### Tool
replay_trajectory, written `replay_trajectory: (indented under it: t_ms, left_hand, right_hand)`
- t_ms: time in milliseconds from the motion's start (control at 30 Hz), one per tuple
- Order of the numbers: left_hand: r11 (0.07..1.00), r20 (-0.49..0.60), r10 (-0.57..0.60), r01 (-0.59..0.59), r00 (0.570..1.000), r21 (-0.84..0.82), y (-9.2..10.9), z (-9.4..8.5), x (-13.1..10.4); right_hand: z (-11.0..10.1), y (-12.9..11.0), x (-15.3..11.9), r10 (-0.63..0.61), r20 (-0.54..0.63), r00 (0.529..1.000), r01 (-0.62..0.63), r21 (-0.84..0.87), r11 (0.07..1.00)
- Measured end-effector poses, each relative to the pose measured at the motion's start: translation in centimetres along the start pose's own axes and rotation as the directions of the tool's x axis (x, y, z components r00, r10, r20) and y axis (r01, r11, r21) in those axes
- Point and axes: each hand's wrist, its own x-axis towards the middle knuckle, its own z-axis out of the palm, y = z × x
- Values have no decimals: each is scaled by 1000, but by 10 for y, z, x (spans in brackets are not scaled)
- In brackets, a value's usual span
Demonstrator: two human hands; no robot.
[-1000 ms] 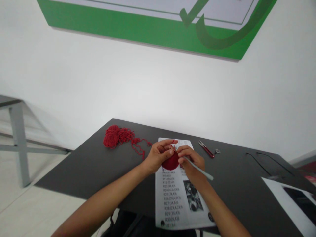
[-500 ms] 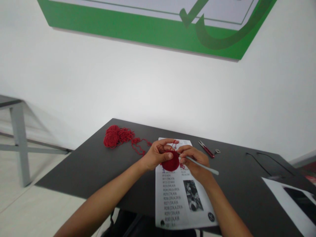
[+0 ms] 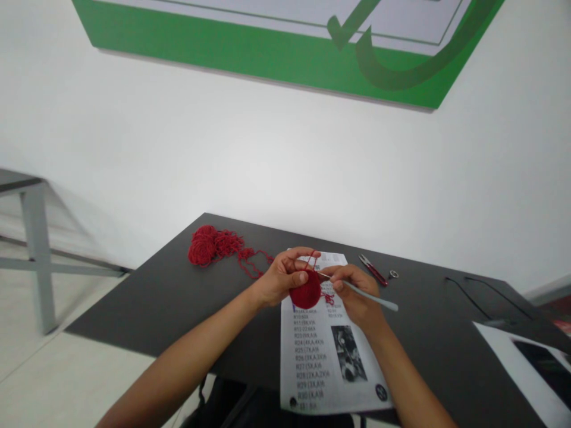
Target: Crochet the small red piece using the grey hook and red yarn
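Between thumb and fingers, my left hand (image 3: 282, 277) pinches a round red crochet piece (image 3: 307, 291), with a strand of red yarn stretched up over its raised index finger. My right hand (image 3: 357, 292) grips a crochet hook (image 3: 371, 298) with a pale grey handle, its thin metal tip at the top edge of the piece. A short tangle of red yarn (image 3: 328, 298) hangs at the right of the piece. From the left hand, loose yarn runs back to a red yarn ball (image 3: 204, 245) at the table's far left.
Under my hands lies a printed pattern sheet (image 3: 307, 368) on the dark table (image 3: 178, 309). Red-handled thread snips (image 3: 373, 271) and a small metal ring (image 3: 393, 274) lie behind my right hand. Glasses (image 3: 473, 300) and a white sheet with a dark device (image 3: 542, 362) are at right.
My right hand and the hook have shifted slightly to the right, drawing a little away from the piece. The crochet piece has tilted a bit in my left hand.
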Motion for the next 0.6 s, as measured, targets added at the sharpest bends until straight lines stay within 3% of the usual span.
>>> replay_trajectory:
  t_ms: [133,267,467,600]
  left_hand:
    - [999,27,16,-15,1000,-28,-1,0,0]
    - [999,39,31,-30,999,-22,0,-2,1]
    - [993,-24,55,-52,998,110,2,-8,3]
    - [997,-32,50,-48,998,53,1,-4,1]
  right_hand:
    - [0,12,-3,87,2,996,-86,101,991]
    - [5,16,-4,102,-53,993,-96,115,989]
    - [12,-4,-5,5,-61,998,-11,-93,996]
    - [11,-6,-6,-37,-51,998,31,-111,993]
